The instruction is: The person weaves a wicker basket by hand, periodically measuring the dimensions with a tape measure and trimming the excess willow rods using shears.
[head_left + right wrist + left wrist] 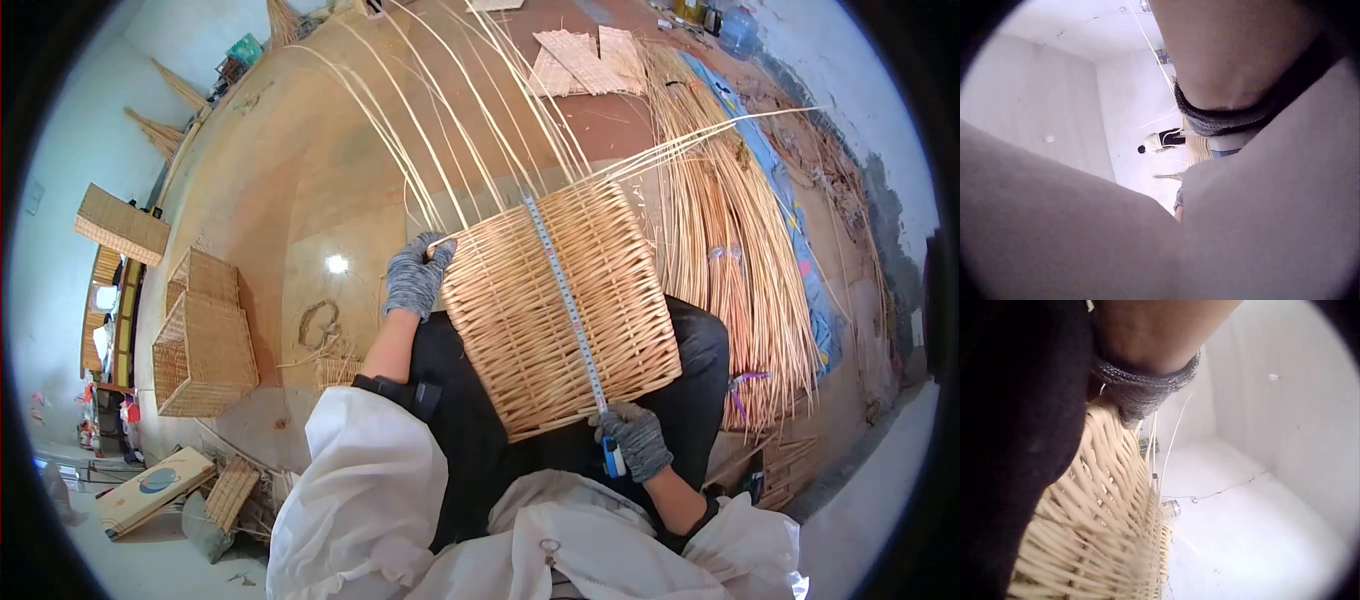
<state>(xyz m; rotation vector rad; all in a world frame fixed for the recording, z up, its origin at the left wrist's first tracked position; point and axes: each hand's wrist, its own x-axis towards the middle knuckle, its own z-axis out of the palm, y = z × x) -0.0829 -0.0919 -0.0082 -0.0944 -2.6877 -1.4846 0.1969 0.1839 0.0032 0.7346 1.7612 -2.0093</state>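
Note:
A wicker basket (500, 330) of pale woven rods lies tilted across the person's lap, long loose rods sticking out from its far edge. The left hand (412, 278), in a grey knit glove, grips the basket's far left corner. A tape measure's blade (566, 300) runs straight over the woven side, from the far edge to the near one. At the near edge the gloved right hand (637, 440) holds the tape measure's blue and white case (612, 457). In the left wrist view the basket's woven wall (1097, 506) shows below the glove cuff; the fingers are hidden there.
Bundles of long rods (740, 270) lie on the floor at the right, by a blue cloth (808, 290). Finished wicker boxes (205, 345) stand at the left. Flat woven pieces (590, 62) lie at the back. Another person (1159, 142) appears in the right wrist view.

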